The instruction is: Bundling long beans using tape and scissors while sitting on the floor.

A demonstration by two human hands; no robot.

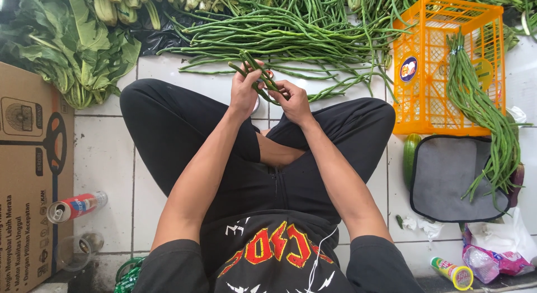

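Seated cross-legged on tiled floor (106, 153): left hand (244, 91) and right hand (293, 100) each hold a closed grip on a small bunch of long beans (254, 69) above the knees, apparently gathering a bundle; loose bean pile (291, 30) lies just beyond, orange crate (447, 24) right.

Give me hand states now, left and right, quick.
Left hand: closed on the long beans.
Right hand: closed on the same long beans, lower down.
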